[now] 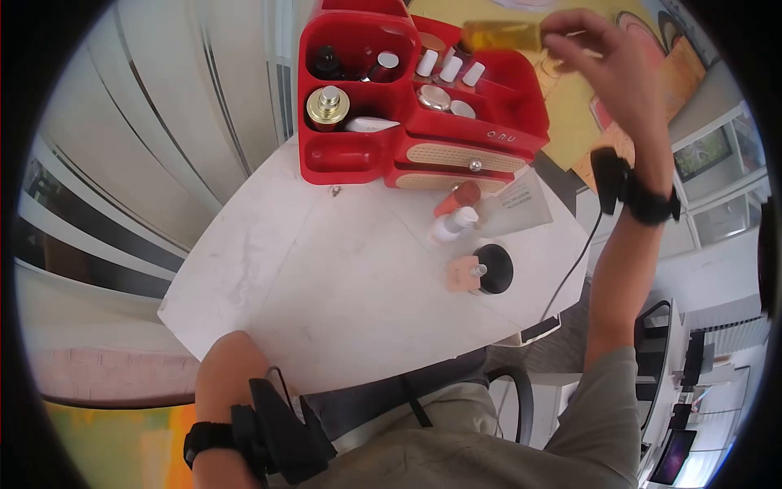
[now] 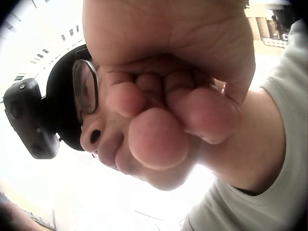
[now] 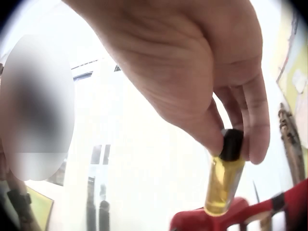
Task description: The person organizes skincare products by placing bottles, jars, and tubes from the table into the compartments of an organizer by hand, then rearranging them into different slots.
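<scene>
Right hand (image 3: 202,72) pinching black cap (image 3: 232,144) of yellow bottle (image 3: 223,185), bottle slightly tilted, base down, overlapping red tray (image 3: 190,220) in view, contact unclear, white bits (image 3: 278,222) cut off at bottom edge, blurred oval (image 3: 37,108) left, background (image 3: 144,168) washed out.

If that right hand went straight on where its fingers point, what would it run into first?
Probably the red organizer, seen beyond the yellow bottle that the right hand pinches. The bottle would likely touch before the hand does, though depth is unclear, so I can't tell which part.
</scene>
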A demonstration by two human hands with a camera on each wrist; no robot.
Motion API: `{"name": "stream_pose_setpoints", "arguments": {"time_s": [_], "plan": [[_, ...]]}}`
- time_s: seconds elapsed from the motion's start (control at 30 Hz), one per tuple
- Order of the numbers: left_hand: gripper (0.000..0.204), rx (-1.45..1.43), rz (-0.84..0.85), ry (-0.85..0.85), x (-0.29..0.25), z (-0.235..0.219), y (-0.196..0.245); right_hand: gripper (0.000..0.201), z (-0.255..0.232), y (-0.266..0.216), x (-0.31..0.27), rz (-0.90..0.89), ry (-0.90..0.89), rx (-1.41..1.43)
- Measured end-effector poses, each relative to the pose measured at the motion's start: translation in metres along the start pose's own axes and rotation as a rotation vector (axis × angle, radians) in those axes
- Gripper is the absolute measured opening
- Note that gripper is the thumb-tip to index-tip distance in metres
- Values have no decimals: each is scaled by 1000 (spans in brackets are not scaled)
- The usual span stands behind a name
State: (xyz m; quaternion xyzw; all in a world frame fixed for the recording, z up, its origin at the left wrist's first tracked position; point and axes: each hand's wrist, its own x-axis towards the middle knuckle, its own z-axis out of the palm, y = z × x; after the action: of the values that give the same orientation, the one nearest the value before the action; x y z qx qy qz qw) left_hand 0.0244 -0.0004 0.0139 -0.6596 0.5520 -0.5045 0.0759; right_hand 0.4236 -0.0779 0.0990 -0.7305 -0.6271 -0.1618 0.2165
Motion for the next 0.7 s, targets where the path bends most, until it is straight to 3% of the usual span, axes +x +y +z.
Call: {"name": "stream_pose_setpoints", "arguments": {"time_s": [0.03, 0.1, 0.17, 0.2, 0.33, 0.47, 0.6, 0.7], "plan": [[35, 18, 10, -1, -1, 0, 1, 17, 4, 5, 8, 1, -1, -5], [36, 52, 29, -5, -3, 1, 3, 22, 18, 13, 22, 306, 96, 5], [38, 82, 48, -8, -4, 2, 4, 19, 46, 87, 34, 208, 6, -8], [38, 80, 51, -5, -5, 3, 5, 19, 62, 98, 35, 211, 8, -10], [37, 77, 102, 19, -7, 3, 3, 21, 111, 103, 43, 229, -21, 72], [38, 135, 104, 49, -8, 9, -2, 26, 121, 111, 50, 122, -18, 207], [39, 144, 86, 43, -7, 9, -1, 32, 113, 121, 42, 103, -11, 435], [39, 141, 70, 16, -6, 7, -1, 29, 90, 105, 16, 124, 46, 275]]}}
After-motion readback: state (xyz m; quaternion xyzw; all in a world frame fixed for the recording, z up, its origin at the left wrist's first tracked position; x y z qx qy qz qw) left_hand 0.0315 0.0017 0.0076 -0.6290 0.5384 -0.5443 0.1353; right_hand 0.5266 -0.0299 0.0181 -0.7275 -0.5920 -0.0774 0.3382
